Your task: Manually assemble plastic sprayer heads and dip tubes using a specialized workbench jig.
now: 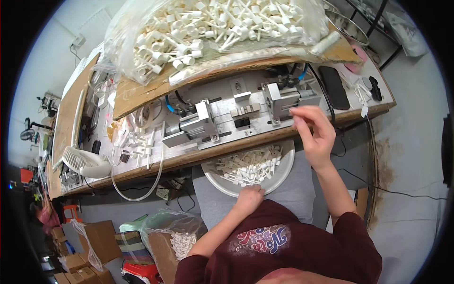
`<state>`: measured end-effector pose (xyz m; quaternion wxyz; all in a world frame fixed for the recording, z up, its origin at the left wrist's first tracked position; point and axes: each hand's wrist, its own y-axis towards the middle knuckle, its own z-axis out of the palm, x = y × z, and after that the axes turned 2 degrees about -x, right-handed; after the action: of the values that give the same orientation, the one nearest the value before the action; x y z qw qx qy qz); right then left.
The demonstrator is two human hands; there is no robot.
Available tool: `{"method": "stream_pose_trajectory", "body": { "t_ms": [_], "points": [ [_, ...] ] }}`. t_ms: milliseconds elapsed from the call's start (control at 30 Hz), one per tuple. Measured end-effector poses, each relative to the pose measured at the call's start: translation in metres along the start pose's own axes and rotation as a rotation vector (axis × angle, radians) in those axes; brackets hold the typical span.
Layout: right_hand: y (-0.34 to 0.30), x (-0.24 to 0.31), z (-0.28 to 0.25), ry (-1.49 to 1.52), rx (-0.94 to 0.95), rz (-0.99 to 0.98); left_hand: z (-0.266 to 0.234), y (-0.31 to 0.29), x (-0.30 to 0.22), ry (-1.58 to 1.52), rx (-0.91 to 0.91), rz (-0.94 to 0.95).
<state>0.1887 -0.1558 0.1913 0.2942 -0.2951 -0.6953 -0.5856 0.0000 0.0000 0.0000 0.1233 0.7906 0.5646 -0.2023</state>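
Note:
My right hand (316, 135) is raised at the right end of a metal clamping fixture (243, 111). Its thumb and fingertips come together in a pinch, and anything between them is too small to make out. My left hand (250, 199) rests at the near rim of a white bowl (287, 173) on my lap, its fingers curled in and partly hidden. Small white plastic parts (248, 166) fill the bowl. The fixture has two facing metal cylinders, with a ridged metal block (245, 110) between them.
A clear bag of white plastic pieces (208, 28) lies on cardboard above the fixture. To the right is a black phone (334, 87). A white handheld device (85, 162) and loose white parts (137, 146) are at the left. An open box (163, 251) stands below.

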Motion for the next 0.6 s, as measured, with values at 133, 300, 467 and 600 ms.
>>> {"method": "stream_pose_trajectory", "body": {
  "t_ms": [133,300,467,600],
  "points": [
    [0.067,0.016,0.036,-0.234,0.062,-0.227,-0.092,0.006,-0.03,-0.23,-0.186,0.088],
    [0.166,-0.021,0.073,-0.548,0.267,-0.54,-0.233,0.046,-0.013,-0.089,-0.607,0.17],
    [0.208,-0.049,0.099,-0.836,0.485,-0.62,-0.312,0.111,0.025,0.186,-1.01,0.149],
    [0.211,-0.059,0.111,-0.814,0.461,-0.81,-0.337,0.154,0.064,0.466,-1.143,0.007]
  ]
}}
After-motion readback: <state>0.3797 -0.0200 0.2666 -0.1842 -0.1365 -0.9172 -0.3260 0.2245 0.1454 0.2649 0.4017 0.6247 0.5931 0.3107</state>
